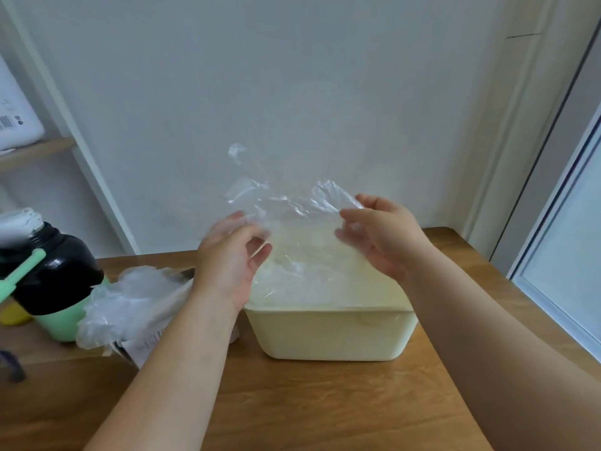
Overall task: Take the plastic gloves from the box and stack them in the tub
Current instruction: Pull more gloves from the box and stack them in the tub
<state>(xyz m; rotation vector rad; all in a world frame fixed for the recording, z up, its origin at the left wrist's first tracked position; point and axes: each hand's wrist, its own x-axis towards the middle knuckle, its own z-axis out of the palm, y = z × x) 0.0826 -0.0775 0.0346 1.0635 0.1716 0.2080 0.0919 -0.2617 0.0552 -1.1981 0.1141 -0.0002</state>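
Note:
A clear plastic glove [286, 203] is stretched in the air between both hands, above the cream tub [331, 333] on the wooden table. My left hand [231, 258] pinches the glove's left edge and my right hand [380, 236] pinches its right edge. Inside the tub lie more clear gloves [292, 271]. To the left of the tub lies the glove box [146, 343], mostly covered by a bunch of gloves [130, 304] spilling out of it and partly hidden by my left forearm.
A black jar [55, 268] on a mint-green cup [61, 323] with a green scoop handle [22, 271] stands at the table's left. A shelf unit rises behind it. The white wall is close behind the tub, a window frame at right.

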